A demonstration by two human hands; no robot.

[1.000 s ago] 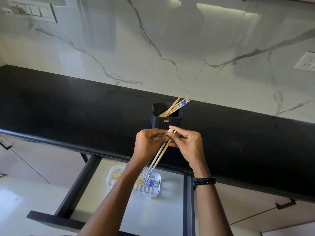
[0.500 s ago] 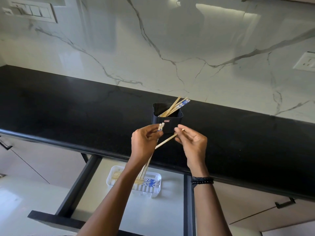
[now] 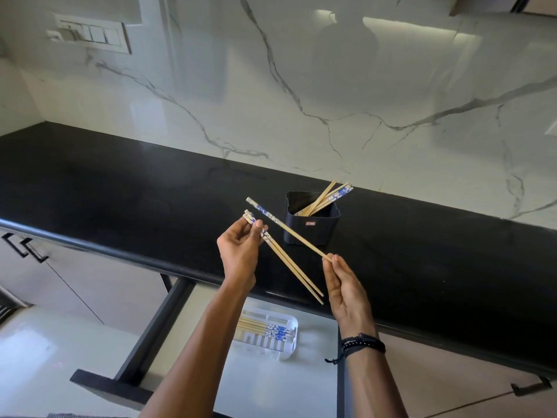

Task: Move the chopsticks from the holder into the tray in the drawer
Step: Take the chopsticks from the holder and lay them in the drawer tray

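Observation:
A black square holder (image 3: 310, 227) stands on the black counter with several bamboo chopsticks (image 3: 327, 198) leaning out to the right. My left hand (image 3: 239, 251) grips two blue-patterned chopsticks (image 3: 289, 267) near their decorated ends; their tips point down right. My right hand (image 3: 345, 285) pinches the thin tip of a single chopstick (image 3: 286, 229), whose patterned end points up left and crosses in front of the holder. Below, the open drawer (image 3: 265, 384) holds a white tray (image 3: 281, 348) with several chopsticks (image 3: 265, 328) lying in it.
The black counter (image 3: 120, 200) runs along a white marble wall with a switch panel (image 3: 90, 34) at upper left. Cabinet doors with black handles (image 3: 25, 247) flank the drawer. The drawer's black front edge (image 3: 102, 384) juts toward me.
My hands have drawn apart and lifted; the left now holds two chopsticks turned flatter, the right holds one by its tip. The camera has shifted so the holder sits further right.

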